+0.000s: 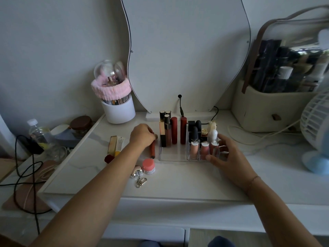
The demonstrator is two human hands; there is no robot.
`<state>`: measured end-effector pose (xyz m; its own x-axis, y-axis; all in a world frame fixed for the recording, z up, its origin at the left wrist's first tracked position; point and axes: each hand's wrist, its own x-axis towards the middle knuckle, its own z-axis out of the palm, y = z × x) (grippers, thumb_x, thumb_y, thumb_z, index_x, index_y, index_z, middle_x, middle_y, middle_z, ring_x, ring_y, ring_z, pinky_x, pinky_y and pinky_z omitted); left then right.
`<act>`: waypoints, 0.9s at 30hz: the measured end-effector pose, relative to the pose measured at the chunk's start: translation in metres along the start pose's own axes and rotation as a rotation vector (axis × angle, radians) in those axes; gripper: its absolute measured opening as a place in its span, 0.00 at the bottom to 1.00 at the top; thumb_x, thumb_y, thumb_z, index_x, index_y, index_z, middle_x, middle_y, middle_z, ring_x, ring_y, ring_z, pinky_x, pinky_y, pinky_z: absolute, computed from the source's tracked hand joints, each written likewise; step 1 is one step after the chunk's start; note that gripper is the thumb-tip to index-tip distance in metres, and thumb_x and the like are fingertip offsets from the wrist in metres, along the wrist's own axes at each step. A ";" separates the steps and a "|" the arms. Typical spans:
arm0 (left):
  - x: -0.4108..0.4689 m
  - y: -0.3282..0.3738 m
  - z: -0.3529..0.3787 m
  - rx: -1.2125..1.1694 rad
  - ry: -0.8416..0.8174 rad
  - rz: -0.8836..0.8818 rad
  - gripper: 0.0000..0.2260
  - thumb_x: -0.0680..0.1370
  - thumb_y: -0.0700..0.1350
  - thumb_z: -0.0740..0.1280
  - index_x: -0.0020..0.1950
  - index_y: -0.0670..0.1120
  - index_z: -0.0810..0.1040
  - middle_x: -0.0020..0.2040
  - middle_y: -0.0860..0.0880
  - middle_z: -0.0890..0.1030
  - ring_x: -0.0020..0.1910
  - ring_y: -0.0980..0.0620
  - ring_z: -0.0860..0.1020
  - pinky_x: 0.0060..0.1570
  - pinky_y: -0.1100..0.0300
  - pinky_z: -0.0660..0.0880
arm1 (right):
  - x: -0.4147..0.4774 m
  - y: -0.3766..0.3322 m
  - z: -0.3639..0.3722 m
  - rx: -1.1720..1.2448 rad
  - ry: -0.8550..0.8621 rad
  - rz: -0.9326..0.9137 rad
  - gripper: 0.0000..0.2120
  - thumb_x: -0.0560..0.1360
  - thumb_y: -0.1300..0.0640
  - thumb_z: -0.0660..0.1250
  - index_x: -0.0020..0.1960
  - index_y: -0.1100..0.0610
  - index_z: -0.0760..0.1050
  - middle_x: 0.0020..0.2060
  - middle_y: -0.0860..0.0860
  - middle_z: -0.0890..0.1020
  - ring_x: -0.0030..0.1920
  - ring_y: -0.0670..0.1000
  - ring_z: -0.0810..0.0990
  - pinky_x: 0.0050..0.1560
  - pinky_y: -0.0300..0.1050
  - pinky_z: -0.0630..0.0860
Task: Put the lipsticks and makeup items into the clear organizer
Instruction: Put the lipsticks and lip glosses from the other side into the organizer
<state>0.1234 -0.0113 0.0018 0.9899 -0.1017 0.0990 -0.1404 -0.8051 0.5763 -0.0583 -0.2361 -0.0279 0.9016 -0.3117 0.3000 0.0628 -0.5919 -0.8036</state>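
We're at a pale marble-look surface [178, 180] pushed against a grey wall, dim light, a wavy-edged mirror [185, 50] standing at the back. In front of the mirror sits the clear organizer [173, 156], already well stocked: two red lipstick tubes [174, 130] stand upright in the back left section beside a gold-and-black tube [162, 133], dark bullet lipsticks [194, 133] in the middle, and three pink lip glosses [194, 148] lined up in the front right slots.

Our left hand [142, 135] is curled down just left of the organizer, its grip closed around the top end of a slim red lipstick [152, 148] that lies on the surface alongside the organizer's left wall. Our right hand [229, 155] is at the organizer's right front corner, fingers spread, thumb against the front edge, steadying it; that grip holds nothing we can pick out apart from the organizer itself.

Still out on the surface: a small jar with a pink lid [148, 166] near the front, touching a keychain charm [138, 172], and to the left a yellow-and-white box [116, 144] with a dark red cap [109, 158] just beside it. Back left stands a white brush holder [118, 110] wearing a pink headband. Far right, a beige cosmetic case [267, 106] and a white fan [316, 122].
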 end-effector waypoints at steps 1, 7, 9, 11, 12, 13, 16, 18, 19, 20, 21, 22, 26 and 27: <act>0.000 0.000 0.000 -0.007 0.008 0.000 0.11 0.69 0.46 0.72 0.49 0.42 0.81 0.50 0.43 0.82 0.48 0.45 0.78 0.43 0.59 0.71 | 0.000 0.001 0.000 0.002 0.007 -0.003 0.35 0.67 0.52 0.74 0.70 0.49 0.62 0.59 0.51 0.74 0.52 0.47 0.76 0.49 0.36 0.71; -0.003 -0.001 -0.004 -0.014 0.014 -0.015 0.12 0.70 0.45 0.71 0.50 0.42 0.81 0.50 0.44 0.82 0.49 0.45 0.78 0.43 0.59 0.70 | 0.001 0.002 0.000 0.002 0.002 -0.012 0.36 0.67 0.52 0.74 0.70 0.51 0.62 0.59 0.51 0.73 0.53 0.48 0.76 0.51 0.40 0.72; -0.004 -0.001 -0.004 -0.008 0.006 -0.017 0.13 0.70 0.46 0.71 0.51 0.42 0.81 0.51 0.43 0.82 0.49 0.46 0.78 0.43 0.58 0.70 | 0.000 0.002 0.000 0.001 0.000 -0.012 0.36 0.67 0.51 0.74 0.71 0.50 0.62 0.59 0.52 0.73 0.53 0.49 0.76 0.53 0.42 0.73; -0.004 -0.001 -0.004 -0.009 0.003 -0.023 0.13 0.70 0.47 0.71 0.51 0.41 0.81 0.51 0.43 0.82 0.49 0.46 0.78 0.43 0.58 0.70 | 0.000 0.002 0.000 -0.007 -0.011 -0.006 0.36 0.67 0.51 0.73 0.71 0.50 0.61 0.59 0.52 0.74 0.54 0.50 0.76 0.54 0.44 0.74; -0.004 -0.002 -0.004 -0.013 0.002 -0.026 0.13 0.70 0.47 0.71 0.51 0.41 0.81 0.51 0.43 0.82 0.49 0.46 0.78 0.43 0.58 0.70 | 0.000 0.001 0.000 -0.009 -0.013 -0.007 0.36 0.67 0.51 0.73 0.71 0.50 0.61 0.59 0.52 0.74 0.54 0.50 0.76 0.54 0.45 0.74; -0.004 -0.002 -0.004 -0.019 0.001 -0.026 0.13 0.70 0.47 0.71 0.51 0.41 0.81 0.51 0.43 0.82 0.49 0.46 0.79 0.43 0.58 0.70 | 0.000 0.001 0.000 -0.009 -0.011 -0.008 0.36 0.67 0.51 0.73 0.71 0.51 0.61 0.59 0.52 0.74 0.53 0.50 0.76 0.54 0.45 0.74; -0.004 -0.003 -0.005 -0.062 0.002 -0.019 0.12 0.70 0.46 0.71 0.50 0.42 0.81 0.50 0.44 0.82 0.49 0.46 0.78 0.44 0.59 0.70 | 0.000 0.001 0.000 -0.003 0.005 -0.016 0.35 0.67 0.52 0.74 0.70 0.50 0.62 0.59 0.51 0.73 0.53 0.49 0.75 0.53 0.43 0.72; -0.003 -0.002 -0.007 -0.116 0.015 -0.011 0.10 0.70 0.45 0.71 0.49 0.42 0.82 0.48 0.44 0.82 0.47 0.47 0.78 0.43 0.60 0.70 | 0.000 0.000 0.000 0.001 0.006 -0.014 0.35 0.67 0.52 0.74 0.70 0.50 0.62 0.58 0.51 0.73 0.53 0.49 0.75 0.53 0.42 0.72; -0.003 -0.001 -0.009 -0.155 0.025 -0.010 0.09 0.70 0.45 0.71 0.48 0.43 0.82 0.47 0.45 0.82 0.46 0.48 0.78 0.42 0.60 0.70 | 0.000 0.000 0.000 0.006 0.005 -0.012 0.35 0.67 0.52 0.74 0.70 0.50 0.62 0.58 0.51 0.73 0.53 0.49 0.75 0.53 0.42 0.72; -0.002 0.000 -0.013 -0.194 0.035 -0.008 0.07 0.70 0.44 0.71 0.46 0.44 0.82 0.46 0.45 0.83 0.44 0.48 0.78 0.42 0.60 0.70 | 0.000 0.001 0.000 0.009 0.005 -0.012 0.35 0.67 0.52 0.74 0.70 0.49 0.62 0.58 0.51 0.73 0.53 0.49 0.75 0.53 0.43 0.72; -0.001 0.000 -0.017 -0.228 0.047 -0.002 0.06 0.70 0.44 0.71 0.45 0.45 0.82 0.45 0.45 0.83 0.43 0.49 0.78 0.42 0.61 0.71 | 0.000 0.001 0.000 0.009 0.004 -0.012 0.35 0.67 0.52 0.74 0.70 0.49 0.62 0.58 0.51 0.73 0.53 0.49 0.75 0.53 0.43 0.72; -0.001 0.001 -0.023 -0.262 0.063 0.010 0.06 0.69 0.43 0.71 0.45 0.45 0.83 0.45 0.44 0.83 0.42 0.49 0.78 0.43 0.61 0.72 | 0.000 0.001 0.000 0.006 0.002 -0.012 0.35 0.67 0.52 0.74 0.70 0.49 0.62 0.58 0.51 0.73 0.53 0.49 0.75 0.53 0.43 0.72; -0.005 0.004 -0.050 -0.502 0.163 0.061 0.07 0.70 0.40 0.69 0.47 0.45 0.82 0.40 0.45 0.82 0.39 0.49 0.78 0.52 0.50 0.79 | 0.000 0.002 0.000 -0.001 -0.007 -0.008 0.35 0.67 0.51 0.73 0.70 0.49 0.62 0.58 0.51 0.74 0.53 0.49 0.76 0.53 0.43 0.73; -0.008 0.007 -0.058 -0.537 0.198 0.081 0.06 0.70 0.41 0.69 0.45 0.47 0.82 0.38 0.47 0.82 0.39 0.50 0.78 0.51 0.50 0.79 | 0.000 0.003 0.000 0.000 -0.006 -0.008 0.35 0.67 0.51 0.73 0.70 0.49 0.62 0.57 0.51 0.74 0.53 0.49 0.76 0.52 0.43 0.73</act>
<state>0.1136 0.0183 0.0522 0.9599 0.0019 0.2804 -0.2582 -0.3845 0.8863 -0.0578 -0.2376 -0.0299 0.9036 -0.3025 0.3034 0.0700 -0.5943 -0.8012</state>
